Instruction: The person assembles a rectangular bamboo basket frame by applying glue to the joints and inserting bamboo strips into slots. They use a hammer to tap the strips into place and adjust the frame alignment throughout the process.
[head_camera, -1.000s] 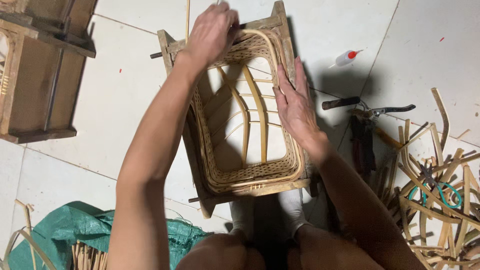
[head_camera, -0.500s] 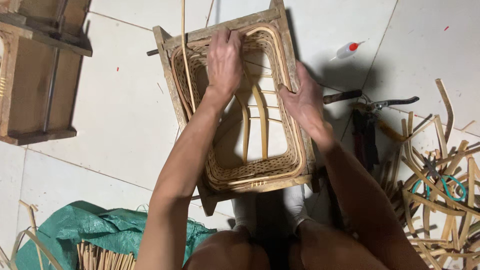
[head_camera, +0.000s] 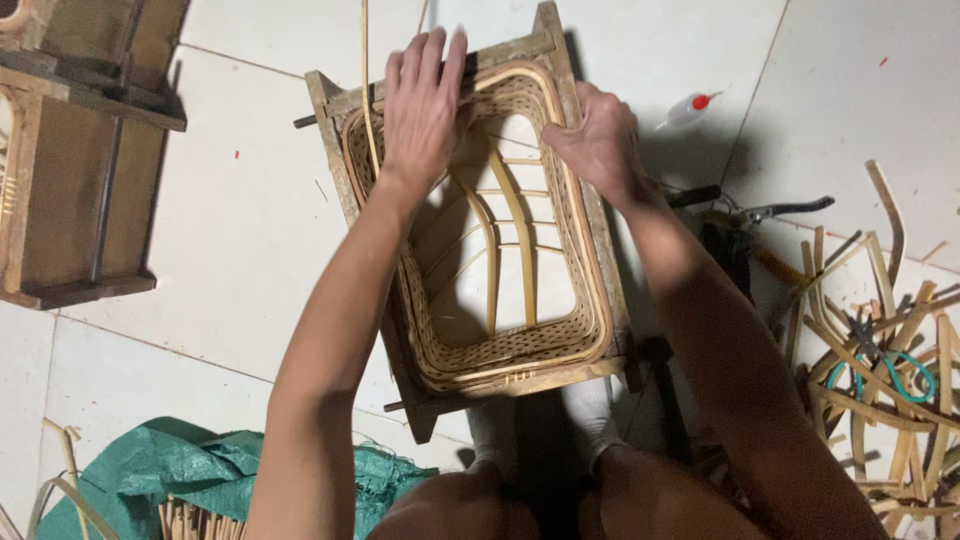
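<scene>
A woven bamboo basket (head_camera: 500, 270) sits inside a wooden frame (head_camera: 420, 395) on the tiled floor, centre. The left hand (head_camera: 425, 105) lies flat, fingers spread, on its far rim; the right hand (head_camera: 598, 140) pinches the right rim. A glue bottle (head_camera: 690, 108) lies far right, bamboo scraps (head_camera: 880, 340) right.

Left hand (head_camera: 425, 115) flat on woven basket (head_camera: 500, 345) rim; right hand (head_camera: 598, 140) grips frame (head_camera: 520, 385).

Bare arms, no sleeves; white socks (head_camera: 590, 415) on both feet.
</scene>
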